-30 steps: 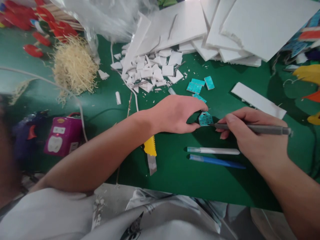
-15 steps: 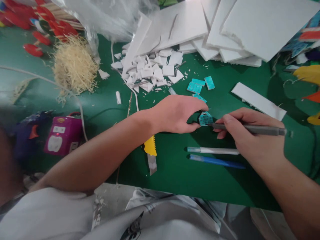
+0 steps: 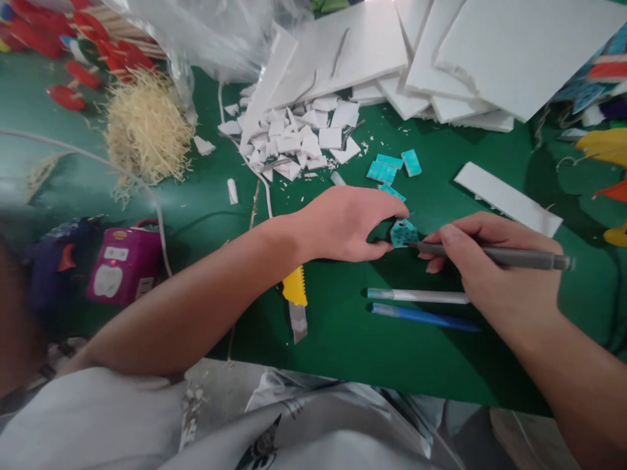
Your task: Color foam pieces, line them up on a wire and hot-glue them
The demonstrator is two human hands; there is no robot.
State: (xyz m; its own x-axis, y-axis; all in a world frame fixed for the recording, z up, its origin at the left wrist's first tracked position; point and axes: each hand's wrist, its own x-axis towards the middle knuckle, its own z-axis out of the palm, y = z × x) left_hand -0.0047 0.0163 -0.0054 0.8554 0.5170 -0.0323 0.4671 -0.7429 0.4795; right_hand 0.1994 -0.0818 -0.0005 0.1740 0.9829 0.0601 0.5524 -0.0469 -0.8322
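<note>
With the small teal piece (image 3: 404,233) as the centre of my dial, a clear plastic bag (image 3: 220,32) slumps at 10 o'clock; I can't tell what is in it. At 9 o'clock, a purple box (image 3: 126,264) shows a red light, its inside hidden from me.

Compared with half a second ago, my right hand (image 3: 509,281) and the grey pen (image 3: 519,257) have shifted slightly toward 3 o'clock. My left hand (image 3: 343,225) has kept its place, as have the bag and box.

My left fingers curve into a loose C, their tips nearly together, pinching the dotted teal piece above the green worktop (image 3: 333,352). My right fingers are closed round the pen, its tip at the piece's lower right edge. More teal tiles (image 3: 383,171) lie at 11 o'clock, and a white pen (image 3: 418,296) and a blue pen (image 3: 426,316) near 5 o'clock.
</note>
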